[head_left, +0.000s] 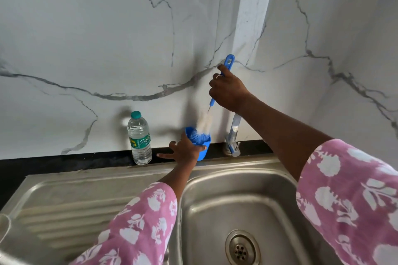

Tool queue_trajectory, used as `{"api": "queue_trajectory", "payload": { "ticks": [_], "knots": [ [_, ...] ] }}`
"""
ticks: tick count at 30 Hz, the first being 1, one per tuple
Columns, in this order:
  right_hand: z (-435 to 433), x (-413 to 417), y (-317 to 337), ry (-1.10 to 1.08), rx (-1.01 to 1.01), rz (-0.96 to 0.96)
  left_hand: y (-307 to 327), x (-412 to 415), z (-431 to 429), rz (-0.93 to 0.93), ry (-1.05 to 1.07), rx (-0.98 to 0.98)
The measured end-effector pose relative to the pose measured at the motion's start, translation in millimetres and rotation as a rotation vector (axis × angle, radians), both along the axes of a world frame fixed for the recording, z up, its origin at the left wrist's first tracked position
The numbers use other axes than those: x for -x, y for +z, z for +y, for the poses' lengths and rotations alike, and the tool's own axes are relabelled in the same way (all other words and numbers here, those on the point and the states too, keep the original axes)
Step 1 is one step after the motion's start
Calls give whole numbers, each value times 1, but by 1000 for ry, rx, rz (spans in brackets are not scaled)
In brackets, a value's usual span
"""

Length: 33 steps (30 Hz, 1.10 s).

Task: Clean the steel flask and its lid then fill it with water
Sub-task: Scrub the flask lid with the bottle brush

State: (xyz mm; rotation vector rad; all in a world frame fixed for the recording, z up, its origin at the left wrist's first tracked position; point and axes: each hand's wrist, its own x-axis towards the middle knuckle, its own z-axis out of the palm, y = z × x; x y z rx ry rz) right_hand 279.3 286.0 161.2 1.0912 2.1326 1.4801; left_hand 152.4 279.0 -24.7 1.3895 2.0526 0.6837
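Note:
My right hand (228, 92) grips the blue handle of a bottle brush (204, 123), which is held upright and tilted. Its white and blue bristles dip into a blue cup (203, 151) that stands on the black ledge behind the sink. My left hand (185, 149) holds the cup's side, with one finger stretched out to the left. No steel flask or lid is in view.
A clear plastic water bottle (140, 139) with a green cap stands left of the cup. The steel tap (233, 135) rises right of the cup, partly behind my right arm. Below lie the steel sink basin (269, 206) and its ribbed drainboard (71, 211). A marble wall stands behind.

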Motion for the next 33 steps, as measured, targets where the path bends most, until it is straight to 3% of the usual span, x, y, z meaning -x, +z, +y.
{"api": "queue_trajectory", "payload": {
  "ticks": [8, 12, 18, 26, 33],
  "knots": [
    [-27, -25, 32, -82, -24, -63, 2, -2, -3, -18, -12, 21],
    [-44, -33, 45, -213, 16, 81, 16, -3, -9, 19, -26, 115],
    [-73, -46, 53, -299, -103, 258, 27, -2, -15, 70, -60, 203],
    [-106, -67, 60, -234, -123, 639, 40, 4, -26, 81, -57, 180],
    [-156, -99, 37, -119, -168, 766, 51, 32, -43, 178, -198, 108]
  ]
}}
